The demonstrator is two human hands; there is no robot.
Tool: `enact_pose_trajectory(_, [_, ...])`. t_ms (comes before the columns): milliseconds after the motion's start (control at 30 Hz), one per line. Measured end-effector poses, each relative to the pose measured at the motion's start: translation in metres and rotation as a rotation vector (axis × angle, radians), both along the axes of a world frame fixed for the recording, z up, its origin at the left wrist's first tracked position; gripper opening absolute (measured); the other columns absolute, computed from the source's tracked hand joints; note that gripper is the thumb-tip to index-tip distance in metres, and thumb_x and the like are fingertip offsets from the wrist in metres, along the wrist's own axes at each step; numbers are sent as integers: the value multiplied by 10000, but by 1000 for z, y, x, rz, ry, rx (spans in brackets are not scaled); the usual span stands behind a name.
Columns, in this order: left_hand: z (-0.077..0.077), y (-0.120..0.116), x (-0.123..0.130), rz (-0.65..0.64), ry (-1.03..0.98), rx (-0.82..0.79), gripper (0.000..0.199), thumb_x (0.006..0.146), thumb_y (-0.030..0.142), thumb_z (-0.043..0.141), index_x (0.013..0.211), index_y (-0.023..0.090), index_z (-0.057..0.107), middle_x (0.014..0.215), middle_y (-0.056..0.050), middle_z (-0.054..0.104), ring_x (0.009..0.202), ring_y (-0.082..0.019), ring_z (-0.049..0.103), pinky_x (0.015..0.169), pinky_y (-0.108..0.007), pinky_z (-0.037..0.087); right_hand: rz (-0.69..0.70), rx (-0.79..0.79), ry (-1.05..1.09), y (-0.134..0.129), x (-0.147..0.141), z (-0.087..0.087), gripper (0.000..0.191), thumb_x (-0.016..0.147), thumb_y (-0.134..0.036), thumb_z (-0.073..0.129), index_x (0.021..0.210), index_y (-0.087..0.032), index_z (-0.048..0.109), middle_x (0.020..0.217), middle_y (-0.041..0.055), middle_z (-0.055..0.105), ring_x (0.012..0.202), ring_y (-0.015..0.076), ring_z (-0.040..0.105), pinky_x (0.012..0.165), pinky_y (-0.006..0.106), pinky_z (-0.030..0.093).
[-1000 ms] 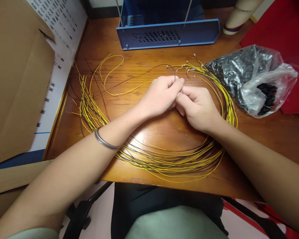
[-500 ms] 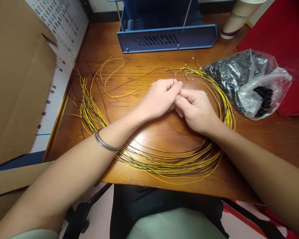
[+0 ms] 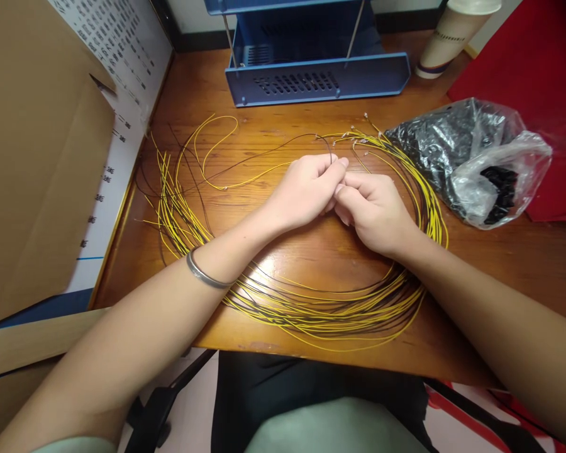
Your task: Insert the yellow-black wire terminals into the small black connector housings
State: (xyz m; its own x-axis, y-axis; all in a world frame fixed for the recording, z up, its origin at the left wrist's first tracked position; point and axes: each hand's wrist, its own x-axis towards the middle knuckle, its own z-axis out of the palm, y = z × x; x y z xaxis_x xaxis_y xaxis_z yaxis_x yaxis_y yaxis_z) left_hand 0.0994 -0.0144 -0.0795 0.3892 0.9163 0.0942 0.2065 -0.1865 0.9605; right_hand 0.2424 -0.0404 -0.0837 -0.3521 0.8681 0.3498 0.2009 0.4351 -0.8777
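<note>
My left hand [image 3: 307, 189] and my right hand [image 3: 375, 211] meet fingertip to fingertip above the middle of a wide loop of yellow and black wires [image 3: 330, 314]. A thin dark wire and a yellow wire [image 3: 249, 184] run into my closed left hand. The fingers of my right hand are pinched together, and whatever lies between them is hidden. Small pale tips show on the wire ends [image 3: 353, 133] just beyond my right hand.
A blue tray rack [image 3: 311, 82] stands at the back, with a paper cup [image 3: 453, 38] to its right. On the right lie a plastic bag with black pieces [image 3: 476, 157] and a red sheet [image 3: 551, 126]. Cardboard [image 3: 38, 157] rises at the left.
The whole view has shifted slightly, with things appearing a little lower and further right. Both hands keep the same closed pose, and the wires lie as before.
</note>
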Motion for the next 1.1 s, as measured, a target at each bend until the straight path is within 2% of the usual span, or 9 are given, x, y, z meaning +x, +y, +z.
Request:
enact_pose_trajectory(200, [0, 1, 3, 18, -90, -131, 523, 1092, 463, 425, 636, 207, 404, 486, 51, 419, 443, -77, 444, 494, -232, 372, -17, -6, -24, 1, 1, -1, 355, 951, -239, 506, 597, -211, 536, 502, -45, 466, 516, 121, 448, 609, 282, 392])
enact_pose_trajectory(367, [2, 7, 2, 178, -150, -78, 593, 1037, 684, 364, 667, 219, 364, 519, 49, 344, 460, -78, 411, 488, -238, 366, -56, -33, -82, 1, 3, -2, 317, 923, -236, 509, 615, -201, 572, 525, -39, 501, 524, 113, 456, 578, 283, 341])
enact_pose_trajectory(467, [0, 9, 2, 241, -169, -39, 623, 1003, 746, 360, 673, 217, 353, 545, 44, 346, 477, -70, 392, 482, -236, 345, -66, -65, -94, 0, 3, -2, 319, 931, -262, 501, 629, -198, 584, 522, -42, 496, 519, 110, 454, 572, 285, 335])
enact_pose_trajectory(600, [-1, 6, 4, 208, -141, -4, 624, 1018, 692, 422, 628, 212, 338, 510, 50, 339, 480, -69, 392, 487, -229, 331, -58, -88, -75, -1, 3, -1, 332, 933, -277, 499, 614, -205, 560, 508, -46, 489, 497, 105, 437, 557, 287, 332])
enact_pose_trajectory(733, [-2, 1, 4, 114, -43, 43, 616, 986, 652, 544, 593, 196, 413, 513, 38, 426, 507, -76, 424, 496, -233, 325, -60, -100, -19, -1, 2, -1, 380, 933, -281, 480, 558, -220, 486, 492, -38, 475, 484, 101, 415, 545, 288, 324])
enact_pose_trajectory(867, [-6, 1, 2, 128, -19, 94, 589, 955, 649, 601, 614, 195, 445, 531, 35, 480, 525, -84, 443, 508, -239, 332, -58, -108, -1, -1, 2, -1, 399, 931, -253, 471, 534, -217, 472, 475, -27, 472, 474, 97, 406, 540, 289, 312])
enact_pose_trajectory(967, [-6, 2, 2, 128, -82, 61, 544, 971, 612, 605, 648, 193, 479, 513, 39, 503, 516, -83, 472, 522, -236, 362, -26, -153, 48, -1, 3, 0, 375, 953, -252, 458, 589, -206, 537, 470, -30, 481, 456, 95, 397, 517, 283, 306])
enact_pose_trajectory(1100, [3, 0, 4, 78, -197, -84, 447, 1014, 478, 610, 693, 185, 503, 495, 55, 495, 465, -68, 467, 516, -230, 383, -30, -206, 118, 0, 1, 2, 393, 962, -254, 441, 611, -192, 605, 450, -21, 491, 424, 87, 390, 481, 268, 299])
